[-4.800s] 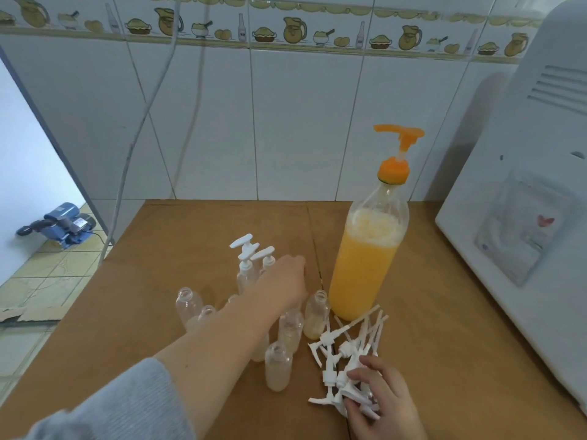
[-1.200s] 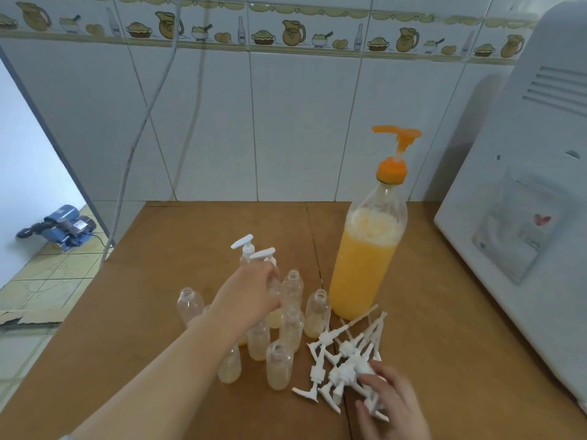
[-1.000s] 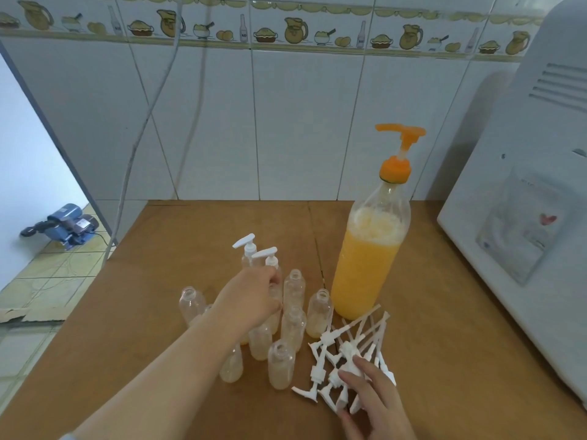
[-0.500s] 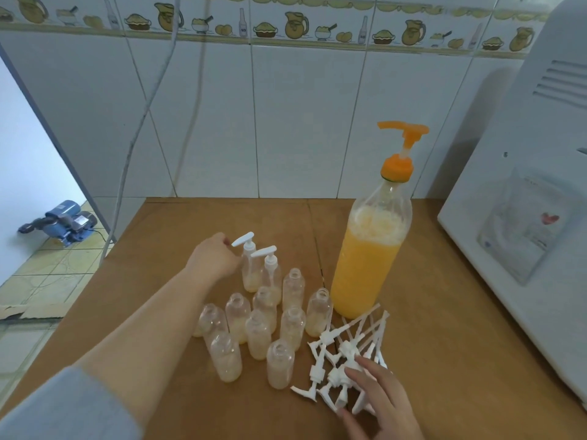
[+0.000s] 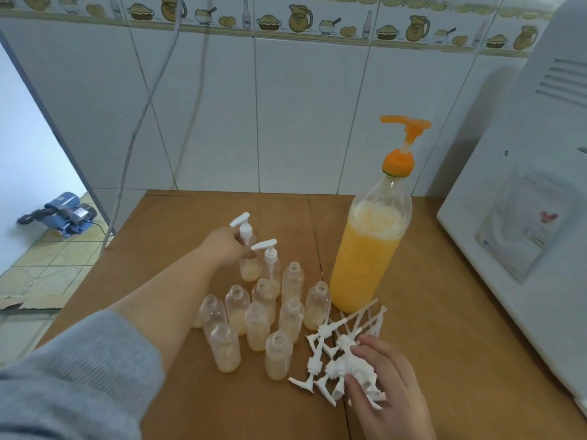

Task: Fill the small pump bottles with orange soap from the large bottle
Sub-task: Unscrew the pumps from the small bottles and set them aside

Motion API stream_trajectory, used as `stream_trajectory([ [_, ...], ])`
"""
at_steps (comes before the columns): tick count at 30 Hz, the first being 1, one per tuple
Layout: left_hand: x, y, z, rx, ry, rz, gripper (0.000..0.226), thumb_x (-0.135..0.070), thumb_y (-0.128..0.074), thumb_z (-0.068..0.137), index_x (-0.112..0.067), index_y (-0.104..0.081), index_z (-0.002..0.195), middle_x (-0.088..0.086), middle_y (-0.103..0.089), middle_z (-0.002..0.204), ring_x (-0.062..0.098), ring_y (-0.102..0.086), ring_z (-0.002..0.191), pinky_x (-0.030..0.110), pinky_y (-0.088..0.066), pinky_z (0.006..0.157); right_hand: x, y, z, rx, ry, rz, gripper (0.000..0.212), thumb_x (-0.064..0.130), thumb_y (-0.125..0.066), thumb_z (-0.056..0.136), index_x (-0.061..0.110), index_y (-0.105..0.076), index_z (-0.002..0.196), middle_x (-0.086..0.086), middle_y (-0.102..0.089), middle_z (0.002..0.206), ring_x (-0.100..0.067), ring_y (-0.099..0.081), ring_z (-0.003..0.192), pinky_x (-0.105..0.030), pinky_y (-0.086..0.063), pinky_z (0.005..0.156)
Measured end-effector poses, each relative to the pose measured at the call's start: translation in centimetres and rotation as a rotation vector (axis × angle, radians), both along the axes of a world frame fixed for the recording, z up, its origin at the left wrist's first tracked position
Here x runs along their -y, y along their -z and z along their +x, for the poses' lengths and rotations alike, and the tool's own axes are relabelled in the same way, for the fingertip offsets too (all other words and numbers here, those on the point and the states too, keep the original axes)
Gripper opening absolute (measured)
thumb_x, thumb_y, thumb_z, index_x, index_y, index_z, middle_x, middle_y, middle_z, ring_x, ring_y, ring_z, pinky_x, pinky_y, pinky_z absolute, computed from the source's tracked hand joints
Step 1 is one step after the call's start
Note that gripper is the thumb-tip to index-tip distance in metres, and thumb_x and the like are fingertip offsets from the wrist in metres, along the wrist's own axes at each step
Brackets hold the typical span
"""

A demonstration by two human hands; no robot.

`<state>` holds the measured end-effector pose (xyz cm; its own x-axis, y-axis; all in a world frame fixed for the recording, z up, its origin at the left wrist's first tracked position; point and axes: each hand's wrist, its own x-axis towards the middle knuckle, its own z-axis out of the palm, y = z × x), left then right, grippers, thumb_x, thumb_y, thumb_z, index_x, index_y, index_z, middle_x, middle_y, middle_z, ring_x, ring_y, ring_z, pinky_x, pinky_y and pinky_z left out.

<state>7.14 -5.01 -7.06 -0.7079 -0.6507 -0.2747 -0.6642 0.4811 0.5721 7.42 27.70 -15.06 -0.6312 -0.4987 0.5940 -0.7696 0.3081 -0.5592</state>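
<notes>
Left hand (image 5: pixel 224 246): extended to the far side of the bottle cluster; fingers are curled around the body of a capped pump bottle (image 5: pixel 247 249), which is stood upright on the surface (image 5: pixel 444 312).

Right hand (image 5: pixel 386 381): rested at the near right on a heap of loose white pump heads (image 5: pixel 344 354); fingers are laid over and partly curled about a few of them. A firm grip cannot be told.

Second capped bottle (image 5: pixel 270 268): stood just beside the held one, on its right.

Uncapped small bottles (image 5: pixel 259 322): grouped between the two hands, upright, mouths open; a pale layer of soap is seen at the bottom of most.

Large bottle (image 5: pixel 370 249): stood right of the cluster, just beyond the pump heads, about three-quarters filled with orange soap, with an orange pump (image 5: pixel 403 144) fitted.

Step in hand, as judged: capping and sorting; a finished bottle is being set with its fellow while another pump head is sought.

Next move, as judged: one pump head is to be separated from the tangle, its dip tube threaded into an open mouth, and the bottle steadied so that neighbours are not toppled.
</notes>
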Motion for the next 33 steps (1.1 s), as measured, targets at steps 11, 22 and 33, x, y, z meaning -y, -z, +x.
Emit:
stream_trajectory([
  [11,-7.0,-6.9,6.2,-1.094,-0.061,0.459,0.049,-0.064,-0.054,0.078,-0.023,-0.061,0.103,0.000,-0.068,0.096,0.022,-0.066,0.097,0.041,-0.053,0.088,8.4,-16.0,0.9,0.300,-0.058,-0.329,0.026,0.039,-0.054,0.090,0.032,-0.055,0.115,0.022,-0.058,0.108,0.003,-0.055,0.102,-0.008,-0.042,0.083],
  [22,-12.3,-4.9,9.0,-0.860,0.243,0.086,0.057,-0.057,-0.020,0.094,-0.018,-0.054,0.069,0.004,-0.054,0.056,0.015,-0.055,0.051,0.027,-0.048,0.053,10.2,-20.2,0.0,0.699,-0.144,-0.148,0.018,0.029,-0.080,0.072,0.014,-0.071,0.077,-0.008,-0.066,0.068,-0.012,-0.055,0.057,-0.026,-0.051,0.057],
  [33,-12.9,-5.9,9.5,-0.727,0.131,0.558,0.069,-0.049,-0.022,0.098,0.006,-0.056,0.074,0.013,-0.056,0.055,0.027,-0.051,0.047,0.034,-0.046,0.049,9.0,-20.1,-0.7,0.881,-0.340,-0.058,0.093,0.039,-0.080,0.052,0.031,-0.042,0.137,0.001,-0.074,0.094,-0.006,-0.067,0.096,-0.020,-0.042,0.079],
])
